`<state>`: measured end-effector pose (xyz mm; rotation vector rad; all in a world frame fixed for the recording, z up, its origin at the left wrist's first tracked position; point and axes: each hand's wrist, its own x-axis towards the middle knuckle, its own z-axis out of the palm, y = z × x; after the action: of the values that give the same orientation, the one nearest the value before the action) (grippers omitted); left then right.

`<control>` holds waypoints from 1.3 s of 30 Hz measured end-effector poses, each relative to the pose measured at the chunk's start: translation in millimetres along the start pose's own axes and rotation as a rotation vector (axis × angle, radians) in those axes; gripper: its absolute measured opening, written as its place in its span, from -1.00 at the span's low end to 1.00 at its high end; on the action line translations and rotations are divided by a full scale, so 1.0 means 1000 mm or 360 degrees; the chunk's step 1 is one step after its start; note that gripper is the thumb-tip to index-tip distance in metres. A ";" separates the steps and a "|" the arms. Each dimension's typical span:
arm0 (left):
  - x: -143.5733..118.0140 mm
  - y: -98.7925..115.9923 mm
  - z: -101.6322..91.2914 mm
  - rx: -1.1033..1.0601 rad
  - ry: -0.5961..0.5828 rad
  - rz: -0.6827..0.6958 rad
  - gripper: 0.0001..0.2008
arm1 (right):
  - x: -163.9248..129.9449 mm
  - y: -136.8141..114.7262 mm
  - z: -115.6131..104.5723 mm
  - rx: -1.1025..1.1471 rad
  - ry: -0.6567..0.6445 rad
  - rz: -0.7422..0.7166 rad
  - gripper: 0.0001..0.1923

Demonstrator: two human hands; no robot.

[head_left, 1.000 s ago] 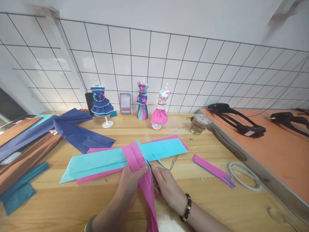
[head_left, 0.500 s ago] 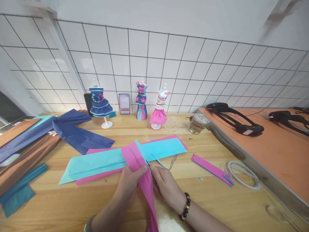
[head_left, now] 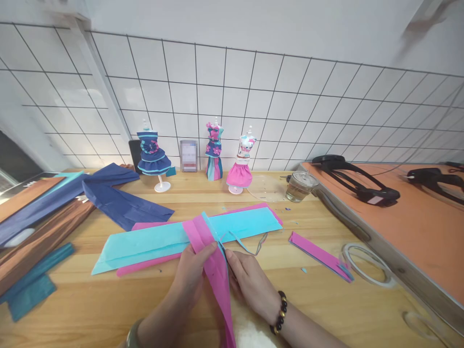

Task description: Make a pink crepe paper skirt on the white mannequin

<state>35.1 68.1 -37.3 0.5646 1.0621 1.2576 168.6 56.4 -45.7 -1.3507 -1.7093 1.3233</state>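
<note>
Fingers, left hand (head_left: 191, 274): thumb pressed down, pinching one pink strip (head_left: 218, 279). Fingers, right hand (head_left: 250, 278): curled around a dark tool (head_left: 221, 247), probably scissors, mostly hidden. Strip: far end over the turquoise sheet (head_left: 145, 246), near end running between both hands; likely light, limp, easily creased; best held flat, beside the tool.

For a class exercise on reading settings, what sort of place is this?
Probably a craft or doll-dressmaking workspace: three small dressed mannequins stand on the wooden table, a turquoise strip lies in front of them, and the left hand grips a pink strip.
</note>
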 end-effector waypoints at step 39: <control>-0.001 -0.001 0.000 0.0096 -0.0036 0.0102 -0.77 | 0.003 0.000 -0.001 0.0030 0.0053 -0.0056 -0.49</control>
<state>35.2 66.4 -37.9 0.6619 1.0730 1.2755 168.7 59.8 -45.9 -1.3190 -1.6869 1.2873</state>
